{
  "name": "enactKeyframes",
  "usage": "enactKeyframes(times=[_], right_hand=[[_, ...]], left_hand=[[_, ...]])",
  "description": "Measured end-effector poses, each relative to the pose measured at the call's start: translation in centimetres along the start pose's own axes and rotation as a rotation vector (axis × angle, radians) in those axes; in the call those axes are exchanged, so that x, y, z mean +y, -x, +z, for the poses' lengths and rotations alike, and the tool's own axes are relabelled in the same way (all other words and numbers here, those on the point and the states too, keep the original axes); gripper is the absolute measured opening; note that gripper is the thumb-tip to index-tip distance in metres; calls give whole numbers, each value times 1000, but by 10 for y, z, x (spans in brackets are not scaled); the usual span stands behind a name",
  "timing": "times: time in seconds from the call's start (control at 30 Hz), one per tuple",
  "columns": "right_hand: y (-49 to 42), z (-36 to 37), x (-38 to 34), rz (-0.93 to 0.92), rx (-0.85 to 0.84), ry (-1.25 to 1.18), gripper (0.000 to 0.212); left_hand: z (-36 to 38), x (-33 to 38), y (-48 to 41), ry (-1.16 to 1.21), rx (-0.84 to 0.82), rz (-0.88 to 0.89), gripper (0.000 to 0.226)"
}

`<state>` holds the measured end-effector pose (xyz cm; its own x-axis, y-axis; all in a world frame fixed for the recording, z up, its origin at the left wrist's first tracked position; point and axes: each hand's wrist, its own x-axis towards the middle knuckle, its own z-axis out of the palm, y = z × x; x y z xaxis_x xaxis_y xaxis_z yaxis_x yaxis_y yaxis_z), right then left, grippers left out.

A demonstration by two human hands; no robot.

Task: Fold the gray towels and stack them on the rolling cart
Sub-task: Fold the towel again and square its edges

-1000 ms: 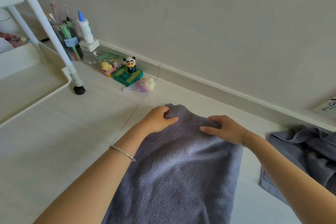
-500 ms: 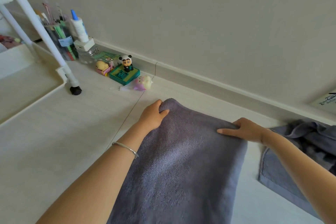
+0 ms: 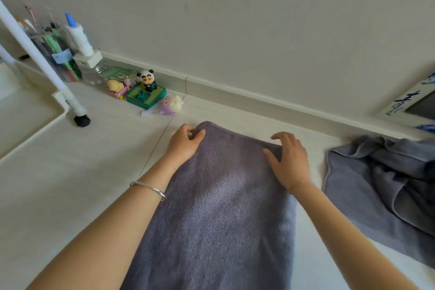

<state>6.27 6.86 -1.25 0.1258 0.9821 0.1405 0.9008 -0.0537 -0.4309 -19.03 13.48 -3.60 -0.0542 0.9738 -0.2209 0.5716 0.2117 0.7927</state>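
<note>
A gray towel (image 3: 219,207) lies flat on the pale floor, folded into a long strip running away from me toward the wall. My left hand (image 3: 184,141) grips its far left corner, fingers curled round the edge. My right hand (image 3: 290,159) rests on the far right edge with its fingers spread and relaxed. A second gray towel (image 3: 386,186) lies crumpled on the floor to the right. The white rolling cart (image 3: 35,110) stands at the left, with its tray rim, one pole and a black wheel (image 3: 82,120) showing.
Small toys (image 3: 144,93), a jar and a cup of pens (image 3: 56,54) line the baseboard at the back left. A framed picture (image 3: 409,106) leans against the wall at the right. Bare floor lies between the cart and the towel.
My right hand has let go of the far right corner and now lies spread on the towel's edge. My left hand stays at the far left corner.
</note>
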Motion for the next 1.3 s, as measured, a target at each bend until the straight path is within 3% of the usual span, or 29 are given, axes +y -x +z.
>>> enactKeyframes(times=[0.1,0.2,0.27,0.4,0.5,0.6,0.7,0.77,0.93,1.07,1.13,1.23,1.3], right_hand=[[46,28,-64,-63,43,-23,53],[79,59,-108,-101,-144,11,68],[92,69,-97,-58,-156,106,68],[124,49,-33,170,-20,238,63],[142,26,-10,270,-63,306,72],[147,19,-27,277,-57,260,77],[154,27,-59,189,-27,208,59],[166,34,-63,132,-63,224,57],[207,25,-30,223,-65,260,75],[221,5,-19,269,-174,269,82],[236,-1,-31,255,-198,231,80],[272,8,-57,134,-177,151,70],[299,18,-61,68,-196,214,60]], left_hand=[[-4,-13,10,-75,-34,53,22],[-3,-13,13,-107,38,75,20],[0,-11,12,-137,78,78,24],[5,-7,16,-210,110,66,25],[6,2,30,-213,128,48,21],[14,4,66,-417,218,366,40],[35,-5,119,-581,-13,647,51],[43,-24,146,-715,-135,632,52],[24,-58,157,-802,-94,547,56],[-9,-71,162,-829,-92,454,76],[-18,-78,184,-876,-122,566,76],[-13,-89,230,-856,-303,800,66],[-13,-94,252,-862,-372,854,66]])
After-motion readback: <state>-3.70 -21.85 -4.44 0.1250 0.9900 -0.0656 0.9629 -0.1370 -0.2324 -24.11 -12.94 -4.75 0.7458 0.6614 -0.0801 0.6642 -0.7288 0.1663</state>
